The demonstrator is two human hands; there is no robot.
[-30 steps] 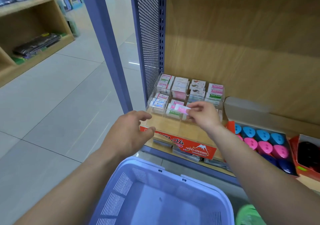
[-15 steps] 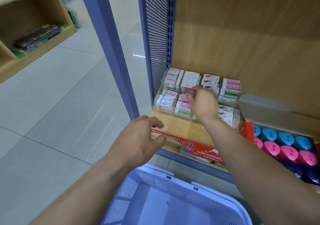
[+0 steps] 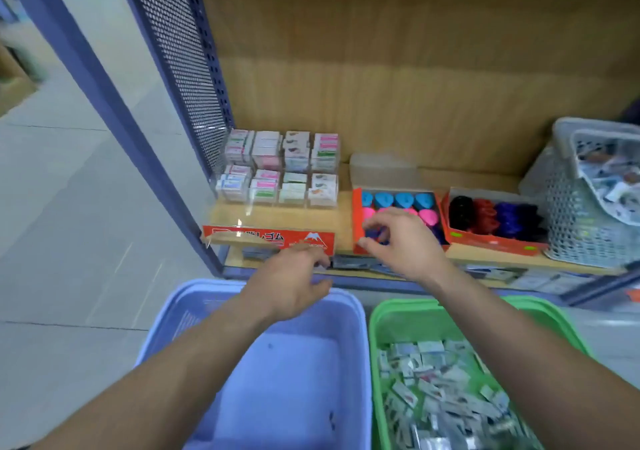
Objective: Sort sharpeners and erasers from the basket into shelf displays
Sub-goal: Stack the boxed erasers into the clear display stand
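While sorting at the shelf, holds the right hand over the front row of the red sharpener box, just right of centre toward three o'clock. Fingers spread and curled downward, thumb and forefinger close above the box's near left corner; cannot tell whether pinching a piece or nothing. Probably poised there to seat or straighten one below the blue and pink sharpeners.

Hangs the left hand at six o'clock over the far rim of the blue basket, fingers loosely curled, gripping nothing visible; likely just waiting, or ready to steady that basket.

Has erasers stacked by wrapper in the clear eraser display at eleven o'clock, like with like.

Has loose wrapped erasers heaped in the green basket at five o'clock, directly under the right forearm and so a short reach from stock to shelf.
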